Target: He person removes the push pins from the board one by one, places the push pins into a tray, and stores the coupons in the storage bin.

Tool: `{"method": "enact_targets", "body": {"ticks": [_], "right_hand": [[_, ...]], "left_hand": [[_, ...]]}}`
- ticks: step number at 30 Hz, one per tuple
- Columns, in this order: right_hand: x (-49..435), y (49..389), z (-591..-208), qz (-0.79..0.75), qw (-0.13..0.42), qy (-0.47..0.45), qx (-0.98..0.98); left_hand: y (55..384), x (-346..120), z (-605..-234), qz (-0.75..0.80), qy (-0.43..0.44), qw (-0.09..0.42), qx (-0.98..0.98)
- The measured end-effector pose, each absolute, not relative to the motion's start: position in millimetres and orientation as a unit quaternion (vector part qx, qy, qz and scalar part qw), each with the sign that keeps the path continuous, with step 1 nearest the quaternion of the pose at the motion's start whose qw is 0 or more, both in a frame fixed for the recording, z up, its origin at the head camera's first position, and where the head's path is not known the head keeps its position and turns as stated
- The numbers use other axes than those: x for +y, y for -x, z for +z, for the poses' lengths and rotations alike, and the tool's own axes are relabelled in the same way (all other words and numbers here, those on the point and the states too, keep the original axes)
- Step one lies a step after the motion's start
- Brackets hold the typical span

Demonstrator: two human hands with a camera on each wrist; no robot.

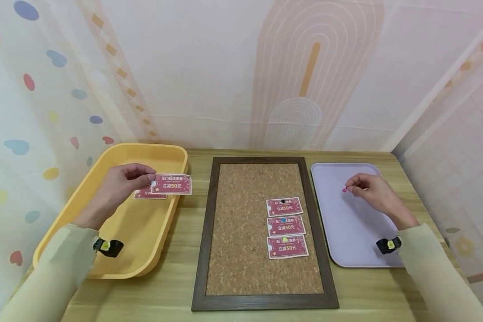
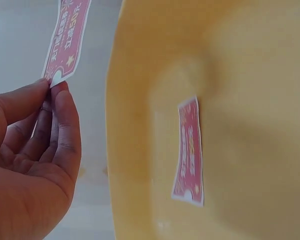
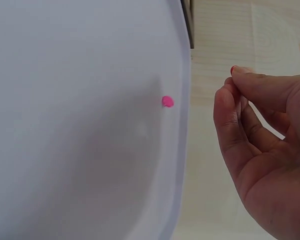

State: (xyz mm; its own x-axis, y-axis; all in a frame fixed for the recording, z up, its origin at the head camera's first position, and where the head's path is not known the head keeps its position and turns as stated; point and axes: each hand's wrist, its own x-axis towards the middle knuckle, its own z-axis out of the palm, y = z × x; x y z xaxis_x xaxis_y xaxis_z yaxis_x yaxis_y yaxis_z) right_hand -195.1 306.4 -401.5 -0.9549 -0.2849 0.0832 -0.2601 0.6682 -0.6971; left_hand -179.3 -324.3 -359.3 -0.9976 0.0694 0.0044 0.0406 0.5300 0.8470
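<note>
My left hand (image 1: 124, 183) pinches a pink discount coupon (image 1: 171, 184) by one end, holding it over the right rim of the yellow bin (image 1: 177, 154). A second coupon (image 2: 190, 152) lies inside that bin, partly covered by the held one in the head view. Over the lilac tray (image 1: 346, 241), my right hand (image 1: 370, 190) has thumb and fingertips together on a small red pushpin (image 3: 233, 69), mostly hidden by the fingers. On the tray below lies a pink pushpin (image 3: 167, 101).
Between bin and tray lies a cork board (image 1: 241, 250) in a dark wooden frame (image 1: 265, 302). Three coupons are pinned in a column on its right side, with a black pin (image 1: 283, 201), a blue pin (image 1: 283, 219) and a yellow pin (image 1: 284, 239). A patterned curtain (image 1: 209, 80) hangs behind.
</note>
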Motion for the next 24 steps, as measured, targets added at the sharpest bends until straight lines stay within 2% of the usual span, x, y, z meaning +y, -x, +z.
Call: {"method": "enact_targets", "body": {"ticks": [24], "right_hand": [[321.3,196.2,-418.7,-0.37,0.08,0.189,0.906]], "left_hand": [[179.2,-381.7,-377.9,0.458,-0.025,0.132,0.879]]}}
